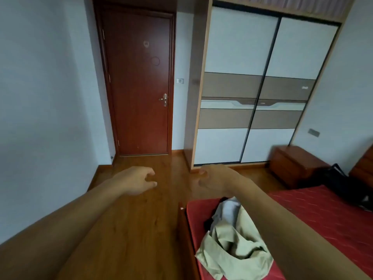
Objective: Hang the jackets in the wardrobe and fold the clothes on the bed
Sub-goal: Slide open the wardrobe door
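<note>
Both forearms are bare and reach forward over the wooden floor (131, 229).

Left hand (137, 180): palm turned down, fingers loosely curled, thumb held apart from them. It holds nothing.

Right hand (214, 181): level with the left and near it, with a strip of floor showing between the two. The fingers bend inward in a relaxed curl and it holds nothing. Its outline is slightly blurred, so we record no finer finger detail.

Bed (333, 223): red cover, below and to the right of the right hand. The right forearm crosses above it.

Khaki garment (232, 243): a crumpled, unfolded heap on the corner of the bed, directly below the right wrist and just left of the right forearm, which overlaps its right edge in view. A grey-white piece (230, 208) lies at the top of the heap, nearest the right hand.

Wardrobe (252, 87): beyond the right hand, well apart from it. It has two sliding doors in white and brown panels, and both are closed.

Black bundle (343, 184): far to the right of the right hand, at the far end of the bed. We cannot tell whether it is a garment or a bag.

Nightstand (292, 164): to the right of the right hand, between the wardrobe and the black bundle.

Door (139, 83): beyond the left hand, reddish-brown, closed.
</note>
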A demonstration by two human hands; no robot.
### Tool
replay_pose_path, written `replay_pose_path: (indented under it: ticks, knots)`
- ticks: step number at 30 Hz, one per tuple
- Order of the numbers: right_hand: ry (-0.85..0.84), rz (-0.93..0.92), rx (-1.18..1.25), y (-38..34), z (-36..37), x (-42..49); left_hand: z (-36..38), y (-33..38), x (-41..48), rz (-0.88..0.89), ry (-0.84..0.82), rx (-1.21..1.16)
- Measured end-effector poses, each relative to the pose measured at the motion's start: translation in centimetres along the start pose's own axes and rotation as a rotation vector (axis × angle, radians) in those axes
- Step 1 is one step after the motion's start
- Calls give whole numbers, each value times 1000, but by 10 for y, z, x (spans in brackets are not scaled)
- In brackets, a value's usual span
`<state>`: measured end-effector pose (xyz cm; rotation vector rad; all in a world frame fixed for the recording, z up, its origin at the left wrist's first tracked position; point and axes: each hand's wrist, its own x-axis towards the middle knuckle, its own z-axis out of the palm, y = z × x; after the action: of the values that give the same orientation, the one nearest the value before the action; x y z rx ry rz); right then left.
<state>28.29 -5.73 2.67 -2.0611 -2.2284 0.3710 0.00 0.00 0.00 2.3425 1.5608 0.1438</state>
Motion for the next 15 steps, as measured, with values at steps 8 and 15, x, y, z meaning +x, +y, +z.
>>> replay_pose_path:
  ticks: [8, 15]
  knots:
    - [-46, 22, 47, -39, 4, 125, -34, -84, 93, -29, -19, 52]
    - [-111, 13, 60, -44, 7, 215, -38, -133, 181, -32, -49, 63]
